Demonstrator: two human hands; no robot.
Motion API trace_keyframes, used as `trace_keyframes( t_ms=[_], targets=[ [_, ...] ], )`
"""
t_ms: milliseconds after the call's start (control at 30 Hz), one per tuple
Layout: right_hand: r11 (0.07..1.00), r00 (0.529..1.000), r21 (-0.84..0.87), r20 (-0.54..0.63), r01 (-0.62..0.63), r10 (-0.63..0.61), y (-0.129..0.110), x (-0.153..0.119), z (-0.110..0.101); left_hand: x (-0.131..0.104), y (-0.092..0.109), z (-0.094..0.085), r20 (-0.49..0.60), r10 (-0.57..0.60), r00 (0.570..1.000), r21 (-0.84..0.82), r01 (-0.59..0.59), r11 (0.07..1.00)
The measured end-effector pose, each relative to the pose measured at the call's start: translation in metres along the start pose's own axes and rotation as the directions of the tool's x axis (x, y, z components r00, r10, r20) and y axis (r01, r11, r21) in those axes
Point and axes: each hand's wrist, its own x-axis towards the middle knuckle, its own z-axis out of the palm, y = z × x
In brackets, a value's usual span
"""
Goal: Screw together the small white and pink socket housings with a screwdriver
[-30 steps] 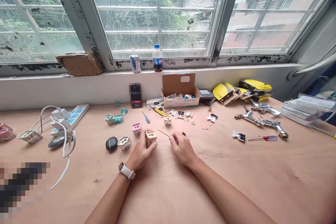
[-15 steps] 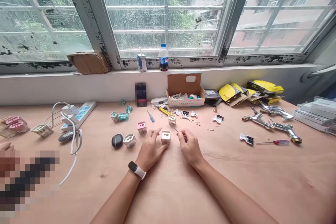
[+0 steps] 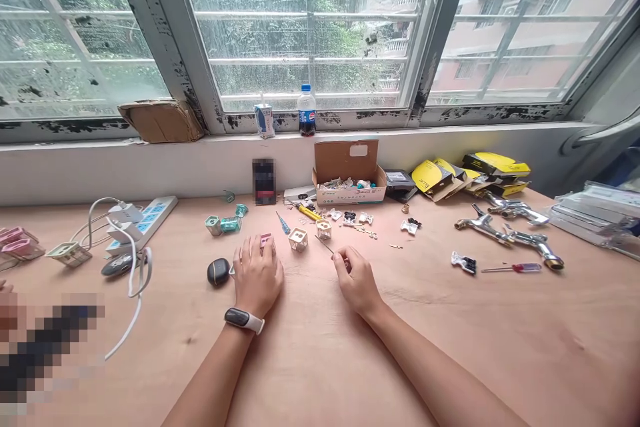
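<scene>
My left hand (image 3: 257,277) lies palm down on the wooden table (image 3: 450,347), a watch on its wrist. Its fingertips reach a pink socket cube (image 3: 267,239), and it covers most of a white cube (image 3: 232,270). A beige socket cube (image 3: 299,239) stands free on the table just right of those fingers. My right hand (image 3: 356,278) is closed on a thin screwdriver (image 3: 325,245) whose tip points up-left toward another small beige cube (image 3: 323,229).
A black oval case (image 3: 219,271) sits left of my hand, with green cubes (image 3: 223,224) behind it. A power strip with cables (image 3: 143,221) lies far left. An open cardboard box (image 3: 349,180), yellow boxes (image 3: 470,173), metal taps (image 3: 500,230) and a red screwdriver (image 3: 515,267) lie to the right.
My left hand let go of the beige cube, which now stands on the table, and moved left over the white and pink cubes. My right hand kept the screwdriver.
</scene>
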Motion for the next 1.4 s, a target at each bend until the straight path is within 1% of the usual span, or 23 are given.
trace_keyframes(
  t_ms=[100, 200, 300, 400, 467, 567, 667, 700, 767, 833, 900, 1033, 1133, 1233, 1300, 1400],
  targets=[
    [1.0, 1.0, -0.002, -0.004, 0.0, 0.0, 0.0, 0.0, 0.0, 0.001, -0.002, -0.001, 0.006, 0.028, 1.0, -0.002, -0.028, 1.0],
    [1.0, 1.0, -0.006, -0.014, 0.002, -0.002, -0.001, 0.0, 0.0, 0.002, -0.002, -0.003, 0.028, 0.021, 0.999, -0.05, -0.02, 0.999],
    [1.0, 1.0, -0.012, -0.015, 0.01, -0.011, -0.001, 0.0, 0.0, 0.002, 0.0, -0.006, 0.072, 0.025, 0.997, -0.18, -0.012, 0.984],
    [1.0, 1.0, -0.009, -0.012, 0.016, -0.016, -0.001, 0.0, 0.0, 0.0, 0.004, -0.008, 0.104, 0.078, 0.992, -0.346, -0.037, 0.938],
    [1.0, 1.0, -0.007, -0.01, 0.011, -0.011, -0.001, 0.001, 0.0, -0.001, 0.008, -0.01, 0.155, 0.15, 0.976, -0.454, -0.064, 0.889],
    [1.0, 1.0, -0.006, -0.006, 0.006, -0.006, -0.001, 0.001, 0.0, -0.001, 0.01, -0.016, 0.245, 0.266, 0.933, -0.578, -0.08, 0.812],
    [1.0, 1.0, -0.011, 0.004, 0.009, -0.009, -0.002, 0.0, 0.0, 0.0, 0.009, -0.021, 0.317, 0.302, 0.899, -0.621, -0.044, 0.782],
    [1.0, 1.0, -0.014, 0.005, 0.011, -0.011, -0.002, 0.0, 0.0, 0.0, 0.008, -0.022, 0.328, 0.304, 0.894, -0.627, -0.034, 0.778],
    [1.0, 1.0, -0.016, 0.003, 0.014, -0.014, -0.002, 0.0, 0.0, 0.0, 0.008, -0.022, 0.317, 0.306, 0.898, -0.638, -0.037, 0.769],
    [1.0, 1.0, -0.012, 0.0, 0.017, -0.017, -0.002, 0.0, 0.0, 0.0, 0.009, -0.018, 0.278, 0.296, 0.914, -0.656, -0.045, 0.753],
    [1.0, 1.0, -0.01, 0.002, 0.02, -0.02, -0.001, 0.0, 0.0, -0.001, 0.011, -0.014, 0.255, 0.268, 0.929, -0.677, -0.026, 0.735],
    [0.999, 1.0, -0.02, 0.005, 0.029, -0.029, 0.0, 0.0, 0.0, -0.003, 0.016, -0.01, 0.282, 0.232, 0.931, -0.674, 0.02, 0.739],
    [0.999, 1.0, -0.021, 0.004, 0.029, -0.028, 0.002, 0.0, 0.001, -0.004, 0.019, -0.013, 0.244, 0.248, 0.938, -0.68, -0.018, 0.733],
    [0.999, 1.0, -0.014, 0.003, 0.029, -0.029, 0.003, 0.0, 0.001, -0.003, 0.021, -0.016, 0.185, 0.259, 0.948, -0.731, -0.044, 0.681],
    [0.999, 1.0, -0.013, 0.003, 0.031, -0.031, 0.003, 0.0, 0.001, -0.003, 0.022, -0.017, 0.2, 0.233, 0.952, -0.78, 0.011, 0.626],
    [0.999, 1.0, -0.018, 0.002, 0.028, -0.028, 0.002, 0.0, 0.001, -0.002, 0.022, -0.017, 0.298, 0.194, 0.935, -0.819, 0.146, 0.554]
  ],
)
